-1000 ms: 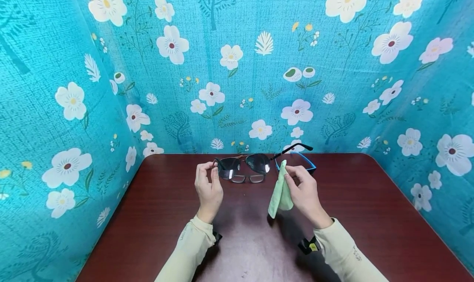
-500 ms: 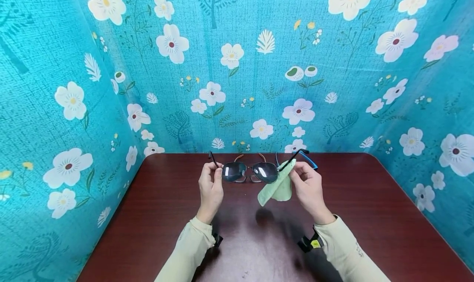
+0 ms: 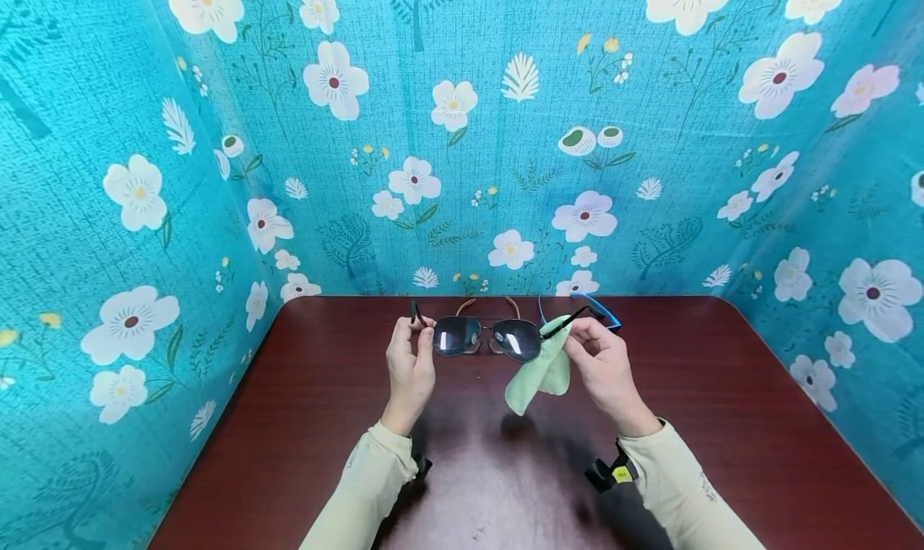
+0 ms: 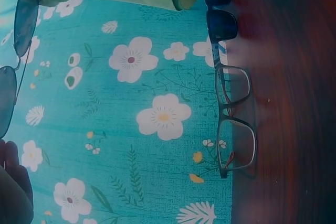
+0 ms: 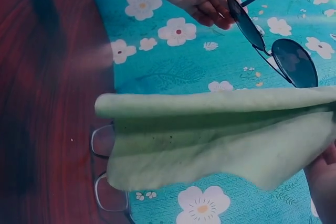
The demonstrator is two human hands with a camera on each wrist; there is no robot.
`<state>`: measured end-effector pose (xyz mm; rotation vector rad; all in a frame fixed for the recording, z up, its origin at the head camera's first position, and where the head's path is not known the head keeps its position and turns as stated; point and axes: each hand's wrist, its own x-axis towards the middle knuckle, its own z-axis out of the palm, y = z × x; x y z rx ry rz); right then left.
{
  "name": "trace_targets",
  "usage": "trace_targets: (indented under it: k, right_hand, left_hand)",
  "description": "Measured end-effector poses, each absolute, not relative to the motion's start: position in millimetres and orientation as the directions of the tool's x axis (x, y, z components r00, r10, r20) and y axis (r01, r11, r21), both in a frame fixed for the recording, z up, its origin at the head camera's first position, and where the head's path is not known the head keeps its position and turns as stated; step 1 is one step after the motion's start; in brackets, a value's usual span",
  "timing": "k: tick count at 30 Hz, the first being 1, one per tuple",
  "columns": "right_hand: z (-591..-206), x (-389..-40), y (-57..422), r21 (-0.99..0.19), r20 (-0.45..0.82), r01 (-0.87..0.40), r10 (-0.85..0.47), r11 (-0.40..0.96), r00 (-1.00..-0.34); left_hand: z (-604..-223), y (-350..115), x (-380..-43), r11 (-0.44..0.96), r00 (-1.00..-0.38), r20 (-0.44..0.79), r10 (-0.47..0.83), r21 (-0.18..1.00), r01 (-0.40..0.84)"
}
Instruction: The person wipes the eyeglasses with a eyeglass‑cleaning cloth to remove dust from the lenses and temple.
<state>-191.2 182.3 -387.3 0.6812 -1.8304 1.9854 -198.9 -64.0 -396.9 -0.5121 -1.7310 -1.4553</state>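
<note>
Dark aviator sunglasses point(image 3: 456, 337) are held up over the far part of the table, lenses facing me and temples spread apart. My left hand point(image 3: 410, 370) pinches them by the hinge at the left end. A pale green cloth point(image 3: 537, 380) hangs from the fingers of my right hand point(image 3: 605, 370), folded at the sunglasses' right hinge and overlapping the right temple there. In the right wrist view the cloth point(image 5: 210, 145) spreads wide below the lenses and hides part of what lies behind it.
Clear-lens glasses with orange-brown temples point(image 3: 468, 304) lie on the table point(image 3: 325, 422) behind the sunglasses. To their right, at the back edge, are blue-framed glasses point(image 3: 612, 322) with dark lenses. A blue flowered curtain point(image 3: 462, 173) surrounds the table's back and sides.
The sunglasses have turned level and shifted slightly right. My right hand has brought the cloth against their right hinge, where before it hung apart. Over the last half second the cloth's lower end dropped slightly.
</note>
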Motion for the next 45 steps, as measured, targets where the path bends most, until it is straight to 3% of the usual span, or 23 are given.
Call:
trace_targets:
  k: [8,13,17,27,30,37,45]
  right_hand:
    - [-386.3,-185.3,181.5,-0.824,0.555,-0.563,-0.103,0.065,-0.825]
    - [-378.6,-180.3,173.9,-0.704,0.667,-0.679,-0.136,0.209,-0.733]
    - [-395.2,-190.7,176.2,-0.605,0.74,-0.746,-0.148,0.278,-0.656]
    - [-417.3,-200.5,175.6,-0.546,0.8,-0.763,-0.055,0.347,-0.597]
    - [-418.8,-200.0,175.7,-0.565,0.79,-0.748,-0.036,0.348,-0.612]
    - [-415.5,-189.4,177.0,-0.717,0.67,-0.652,-0.015,0.247,-0.742]
    - [-402.2,-174.9,171.7,-0.767,0.614,-0.572,0.076,0.291,-0.785]
  left_hand:
    - [-395.9,-62.3,-197.4,0.362,-0.541,0.825,-0.163,0.56,0.745]
    - [-415.2,-67.0,-210.4,0.384,-0.547,0.829,-0.118,0.546,0.745]
    - [-419.0,-70.5,-212.2,0.394,-0.571,0.819,-0.061,0.545,0.74]
    - [-421.7,-71.8,-208.5,0.45,-0.588,0.809,-0.012,0.529,0.719]
    - [-423.0,-71.9,-208.1,0.446,-0.594,0.805,-0.005,0.533,0.719]
    - [-426.5,-73.7,-209.8,0.442,-0.614,0.789,0.012,0.547,0.711]
    - [-425.3,-72.5,-212.2,0.524,-0.547,0.83,0.107,0.42,0.741]
